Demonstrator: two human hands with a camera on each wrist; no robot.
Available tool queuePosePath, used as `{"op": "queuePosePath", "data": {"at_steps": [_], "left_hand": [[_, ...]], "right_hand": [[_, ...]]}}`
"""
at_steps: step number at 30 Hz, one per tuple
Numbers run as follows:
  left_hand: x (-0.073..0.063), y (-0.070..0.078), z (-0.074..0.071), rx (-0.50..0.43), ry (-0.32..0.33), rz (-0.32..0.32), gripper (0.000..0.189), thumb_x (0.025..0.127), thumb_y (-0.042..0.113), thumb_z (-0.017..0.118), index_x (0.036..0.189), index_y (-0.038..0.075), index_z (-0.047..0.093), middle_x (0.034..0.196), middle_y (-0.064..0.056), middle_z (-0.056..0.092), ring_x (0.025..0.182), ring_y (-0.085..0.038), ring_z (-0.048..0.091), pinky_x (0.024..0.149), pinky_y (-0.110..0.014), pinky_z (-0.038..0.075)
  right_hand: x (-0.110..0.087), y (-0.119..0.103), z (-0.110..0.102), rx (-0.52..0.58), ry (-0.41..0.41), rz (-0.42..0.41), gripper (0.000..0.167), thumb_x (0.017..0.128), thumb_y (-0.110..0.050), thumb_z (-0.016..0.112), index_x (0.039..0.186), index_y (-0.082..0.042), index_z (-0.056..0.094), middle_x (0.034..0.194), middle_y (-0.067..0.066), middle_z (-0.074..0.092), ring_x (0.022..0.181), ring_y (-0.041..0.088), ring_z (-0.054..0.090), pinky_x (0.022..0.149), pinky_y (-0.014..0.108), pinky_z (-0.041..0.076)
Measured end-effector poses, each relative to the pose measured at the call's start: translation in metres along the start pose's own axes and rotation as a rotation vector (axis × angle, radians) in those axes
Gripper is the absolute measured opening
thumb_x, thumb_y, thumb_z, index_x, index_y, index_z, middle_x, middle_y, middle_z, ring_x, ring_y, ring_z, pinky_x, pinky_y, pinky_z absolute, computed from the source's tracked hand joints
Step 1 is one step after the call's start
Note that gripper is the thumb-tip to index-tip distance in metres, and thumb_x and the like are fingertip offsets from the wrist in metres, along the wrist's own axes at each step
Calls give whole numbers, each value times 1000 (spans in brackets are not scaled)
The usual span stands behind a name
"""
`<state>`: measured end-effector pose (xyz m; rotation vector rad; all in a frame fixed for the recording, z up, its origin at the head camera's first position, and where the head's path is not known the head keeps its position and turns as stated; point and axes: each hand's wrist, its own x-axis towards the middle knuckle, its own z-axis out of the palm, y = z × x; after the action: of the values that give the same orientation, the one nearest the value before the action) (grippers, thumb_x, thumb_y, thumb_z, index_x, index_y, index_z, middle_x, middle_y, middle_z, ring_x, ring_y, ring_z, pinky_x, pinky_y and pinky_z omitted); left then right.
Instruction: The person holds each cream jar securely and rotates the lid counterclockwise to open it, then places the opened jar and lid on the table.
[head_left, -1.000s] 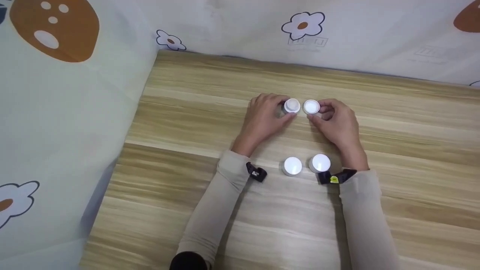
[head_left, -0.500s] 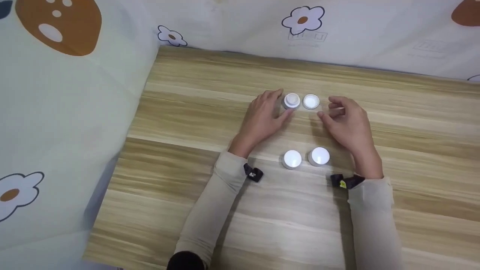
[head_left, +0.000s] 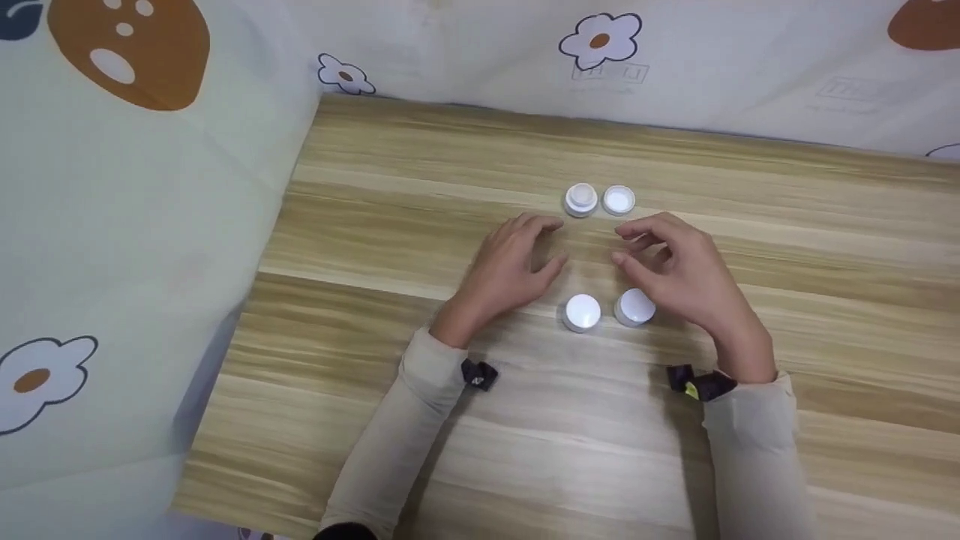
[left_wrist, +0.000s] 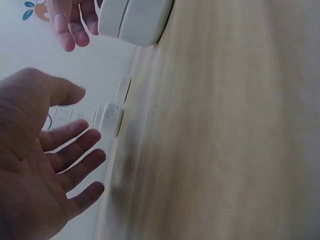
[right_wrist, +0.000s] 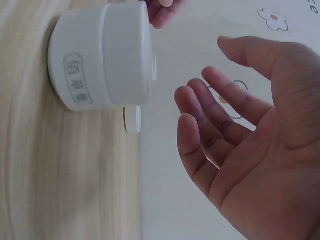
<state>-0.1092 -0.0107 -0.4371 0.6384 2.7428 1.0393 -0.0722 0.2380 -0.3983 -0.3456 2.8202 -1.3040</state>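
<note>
In the head view an uncapped white jar (head_left: pixel 580 200) stands toward the back of the table, with its round white lid (head_left: pixel 619 200) lying hollow side up just right of it. Nearer the person are two capped white jars, a left one (head_left: pixel 582 312) and a right one (head_left: pixel 635 307); grey characters mark the side of the jar (right_wrist: pixel 100 57) in the right wrist view. My left hand (head_left: pixel 511 262) hovers left of the gap between the rows, fingers relaxed, holding nothing. Bent but empty, my right hand (head_left: pixel 675 262) is just behind the right capped jar, overlapping its edge.
The wood-grain table (head_left: pixel 405 195) reaches a pale fabric wall (head_left: pixel 465 52) with printed flowers at the back and left. Each sleeve carries a small black wrist camera, one on the left (head_left: pixel 478 374) and one on the right (head_left: pixel 701 382).
My right hand has let go of the lid, and my left hand has left the uncapped jar. Both have drawn back toward the capped jars; the jar and lid stay on the table.
</note>
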Motion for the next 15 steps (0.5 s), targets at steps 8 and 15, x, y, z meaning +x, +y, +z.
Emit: {"op": "queuePosePath", "data": {"at_steps": [8,15], "left_hand": [[-22,-4,-2,-18,-64,96,54,98,34,68,147,13,58,146,-4,63,143,-25,54,125,-47,38],[-32,-8,-3,2,-117,115,56,94,33,68,146,13,60,145,-4,64,144,-25,53,125,-47,37]], "right_hand": [[-8,-9,14,-48,-111,-62,37,91,-20,84,124,-6,75,120,10,75,108,28,70,99,49,55],[-16,-9,24,-98,-159,-76,48,86,-25,89,127,-7,73,122,10,74,115,29,70,104,50,54]]}}
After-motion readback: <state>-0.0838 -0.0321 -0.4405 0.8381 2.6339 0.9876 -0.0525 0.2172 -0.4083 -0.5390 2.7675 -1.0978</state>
